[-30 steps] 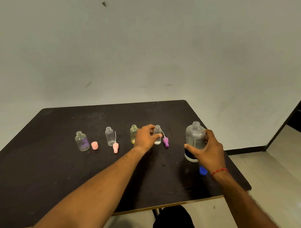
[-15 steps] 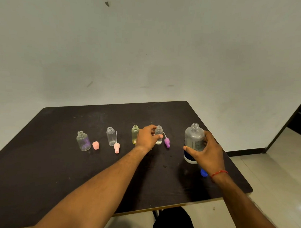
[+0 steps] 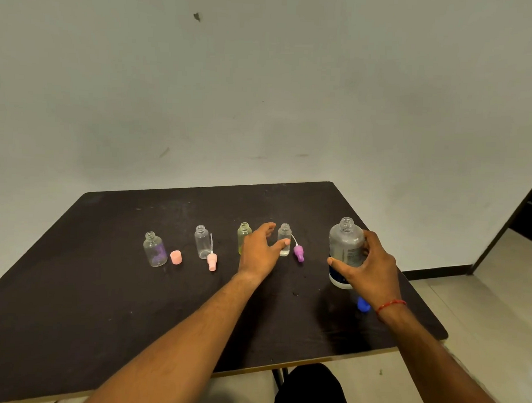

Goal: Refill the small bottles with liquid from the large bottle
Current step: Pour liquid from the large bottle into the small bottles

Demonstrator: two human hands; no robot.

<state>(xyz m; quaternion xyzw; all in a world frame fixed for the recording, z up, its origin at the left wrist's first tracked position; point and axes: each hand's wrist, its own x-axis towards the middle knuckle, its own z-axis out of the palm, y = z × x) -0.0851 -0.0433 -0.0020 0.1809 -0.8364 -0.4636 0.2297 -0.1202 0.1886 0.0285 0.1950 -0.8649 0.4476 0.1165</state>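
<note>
The large clear bottle (image 3: 344,243), uncapped and with a label, stands upright at the table's right side, and my right hand (image 3: 369,268) is wrapped around it. Its blue cap (image 3: 363,304) lies on the table by my right wrist. My left hand (image 3: 260,251) holds a small clear bottle (image 3: 284,232), with the thumb across its front and the fingers at its left side. A purple spray top (image 3: 298,253) lies just right of that bottle. A small yellow-green bottle (image 3: 243,235) stands partly behind my left hand.
Further left on the dark table (image 3: 104,301) stand a clear small bottle (image 3: 201,241) with a pink spray top (image 3: 212,261), and a purple-tinted bottle (image 3: 154,250) with a pink cap (image 3: 176,257). All the small bottles are uncapped. The table's right edge is close to the large bottle.
Both hands stay on the same bottles. The fingers of my left hand have spread slightly; the large bottle has not moved.
</note>
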